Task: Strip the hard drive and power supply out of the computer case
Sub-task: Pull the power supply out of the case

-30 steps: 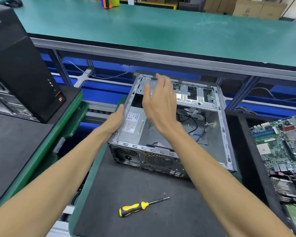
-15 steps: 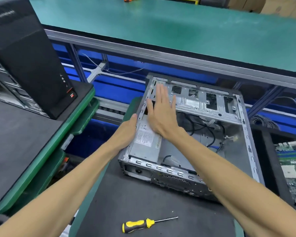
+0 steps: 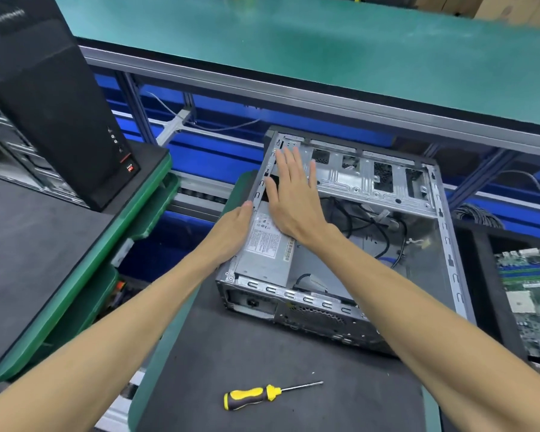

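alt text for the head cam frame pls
Right hand lies flat, fingers straight, over the power supply in an open computer case; left hand braces the case's side. A yellow screwdriver lies nearer on the mat.

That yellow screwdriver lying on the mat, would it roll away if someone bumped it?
The screwdriver probably rolls a little: its shaft and handle look round. The dark mat looks flat and matte, so it likely stops soon. It looks stiff and light, easy to lift one-handed.

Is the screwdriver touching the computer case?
Apart. The head view shows the screwdriver lying on the dark mat, with bare mat between its tip and the computer case.
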Available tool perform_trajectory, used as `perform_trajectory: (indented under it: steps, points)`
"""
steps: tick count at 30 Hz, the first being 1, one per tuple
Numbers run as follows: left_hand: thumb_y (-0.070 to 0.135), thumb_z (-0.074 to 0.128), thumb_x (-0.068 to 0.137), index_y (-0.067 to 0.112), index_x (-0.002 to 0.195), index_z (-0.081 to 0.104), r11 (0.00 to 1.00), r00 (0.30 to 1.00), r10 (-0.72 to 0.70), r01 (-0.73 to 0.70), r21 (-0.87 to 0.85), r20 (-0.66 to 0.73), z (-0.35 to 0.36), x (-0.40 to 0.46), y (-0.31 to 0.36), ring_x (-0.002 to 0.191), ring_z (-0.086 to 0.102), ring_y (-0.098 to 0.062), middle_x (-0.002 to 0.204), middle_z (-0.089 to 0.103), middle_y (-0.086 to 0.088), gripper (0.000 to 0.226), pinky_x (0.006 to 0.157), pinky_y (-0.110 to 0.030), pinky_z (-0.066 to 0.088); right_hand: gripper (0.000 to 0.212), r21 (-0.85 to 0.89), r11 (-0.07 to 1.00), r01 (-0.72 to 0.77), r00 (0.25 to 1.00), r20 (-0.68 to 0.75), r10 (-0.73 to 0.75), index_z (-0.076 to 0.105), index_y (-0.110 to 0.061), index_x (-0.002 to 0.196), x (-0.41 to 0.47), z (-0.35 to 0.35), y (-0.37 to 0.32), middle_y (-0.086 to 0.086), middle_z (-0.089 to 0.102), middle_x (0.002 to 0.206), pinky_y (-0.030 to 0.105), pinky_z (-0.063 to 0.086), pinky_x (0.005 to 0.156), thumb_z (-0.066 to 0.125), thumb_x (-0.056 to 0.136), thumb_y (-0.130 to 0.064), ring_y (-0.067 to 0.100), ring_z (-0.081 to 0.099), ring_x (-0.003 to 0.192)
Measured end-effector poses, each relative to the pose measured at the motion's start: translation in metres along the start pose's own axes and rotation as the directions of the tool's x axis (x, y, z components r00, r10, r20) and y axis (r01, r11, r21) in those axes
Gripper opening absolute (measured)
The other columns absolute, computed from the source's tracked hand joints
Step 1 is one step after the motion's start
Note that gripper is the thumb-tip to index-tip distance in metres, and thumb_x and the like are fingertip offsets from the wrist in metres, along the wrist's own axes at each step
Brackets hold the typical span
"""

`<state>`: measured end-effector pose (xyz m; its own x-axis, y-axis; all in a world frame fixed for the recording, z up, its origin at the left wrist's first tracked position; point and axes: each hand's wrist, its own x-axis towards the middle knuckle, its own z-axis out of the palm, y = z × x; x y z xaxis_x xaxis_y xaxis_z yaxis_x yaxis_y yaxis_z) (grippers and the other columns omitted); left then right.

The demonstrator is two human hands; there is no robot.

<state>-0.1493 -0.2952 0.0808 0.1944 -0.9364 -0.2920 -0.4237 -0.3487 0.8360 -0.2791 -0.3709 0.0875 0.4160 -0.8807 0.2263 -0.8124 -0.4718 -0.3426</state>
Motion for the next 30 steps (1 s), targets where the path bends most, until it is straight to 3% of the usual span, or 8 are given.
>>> perform_trajectory:
  steps: [6, 9, 12, 20, 22, 25, 27, 30]
  points:
    - [0.043, 0.022, 0.107, 0.013, 0.128, 0.058, 0.997, 0.997, 0.065, -0.063, 0.054, -0.038, -0.001, 0.002, -0.001, 0.117, 0.054, -0.020, 0.130, 0.060, -0.005, 0.051, 0.097, -0.034, 0.036, 0.055, -0.075, 0.997, 0.017, 1.000, -0.007, -0.017, 0.026, -0.008, 0.157, -0.020, -0.004, 0.005, 0.013, 0.009, 0.168, 0.050, -0.006, 0.125, 0.034, 0.107, -0.028, 0.026, -0.004, 0.156]
    - [0.040, 0.023, 0.107, 0.012, 0.132, 0.053, 0.996, 0.996, 0.069, -0.064, 0.069, -0.063, 0.002, 0.004, -0.002, 0.119, 0.053, -0.025, 0.128, 0.059, -0.006, 0.048, 0.097, -0.038, 0.038, 0.036, 0.074, 0.993, 0.089, 0.992, 0.080, -0.095, 0.064, -0.004, 0.120, -0.035, -0.002, 0.004, 0.018, 0.048, 0.148, 0.047, 0.021, 0.120, 0.039, 0.107, -0.025, 0.032, 0.033, 0.145]
    - [0.047, 0.028, 0.106, 0.015, 0.135, 0.051, 0.999, 0.998, 0.026, -0.024, 0.029, -0.052, 0.004, 0.005, -0.003, 0.113, 0.055, -0.020, 0.126, 0.060, -0.004, 0.050, 0.086, -0.034, 0.041, 0.030, 0.209, 0.975, -0.073, 0.987, 0.159, 0.040, 0.058, -0.015, 0.096, -0.041, -0.002, 0.006, 0.005, 0.064, 0.099, 0.041, 0.039, 0.087, 0.041, 0.106, -0.037, 0.025, 0.053, 0.098]
    - [0.048, 0.038, 0.104, 0.020, 0.142, 0.044, 0.948, 0.969, 0.243, -0.228, 0.221, -0.043, -0.002, -0.015, -0.001, 0.124, 0.050, -0.019, 0.140, 0.050, -0.004, 0.047, 0.099, -0.036, 0.043, 0.029, 0.122, 0.978, -0.168, 0.980, 0.133, 0.151, 0.055, -0.021, 0.095, -0.024, -0.003, 0.013, -0.002, 0.059, 0.098, 0.040, 0.039, 0.083, 0.040, 0.103, -0.045, 0.024, 0.047, 0.106]
    - [0.061, 0.040, 0.098, 0.024, 0.154, 0.029, 0.796, 0.886, 0.463, -0.436, 0.421, 0.043, -0.011, -0.035, -0.006, 0.144, 0.030, -0.020, 0.158, 0.029, -0.004, 0.068, 0.119, -0.040, 0.025, 0.031, 0.113, 0.969, -0.220, 0.972, 0.107, 0.209, 0.055, -0.024, 0.096, -0.026, -0.002, 0.013, -0.003, 0.061, 0.099, 0.039, 0.038, 0.079, 0.041, 0.101, -0.051, 0.022, 0.049, 0.107]
    - [0.078, 0.043, 0.087, 0.020, 0.156, 0.029, 0.352, 0.658, 0.687, -0.672, 0.651, 0.308, -0.021, -0.064, -0.023, 0.150, 0.020, -0.024, 0.162, 0.024, -0.012, 0.091, 0.124, -0.043, 0.010, 0.036, 0.221, 0.914, -0.341, 0.939, 0.133, 0.318, 0.054, -0.024, 0.104, -0.030, -0.003, 0.009, -0.001, 0.063, 0.110, 0.041, 0.046, 0.085, 0.043, 0.099, -0.058, 0.022, 0.054, 0.107]
    - [0.070, 0.056, 0.085, 0.016, 0.159, 0.022, 0.132, 0.637, 0.630, -0.652, 0.747, 0.444, -0.022, -0.071, -0.033, 0.153, 0.017, -0.026, 0.164, 0.021, -0.015, 0.097, 0.125, -0.046, 0.009, 0.045, 0.348, 0.824, -0.447, 0.893, 0.215, 0.394, 0.050, -0.021, 0.120, -0.036, -0.002, 0.006, 0.005, 0.059, 0.126, 0.044, 0.047, 0.096, 0.042, 0.099, -0.060, 0.023, 0.056, 0.113]
    - [0.040, 0.072, 0.082, 0.019, 0.161, 0.006, 0.101, 0.693, 0.563, -0.599, 0.794, 0.451, -0.016, -0.069, -0.039, 0.155, 0.007, -0.026, 0.167, 0.007, -0.012, 0.105, 0.125, -0.049, 0.008, 0.069, 0.440, 0.689, -0.576, 0.815, 0.364, 0.450, 0.034, -0.015, 0.144, -0.049, 0.001, 0.005, 0.010, 0.049, 0.141, 0.044, 0.045, 0.103, 0.038, 0.097, -0.066, 0.026, 0.053, 0.122]
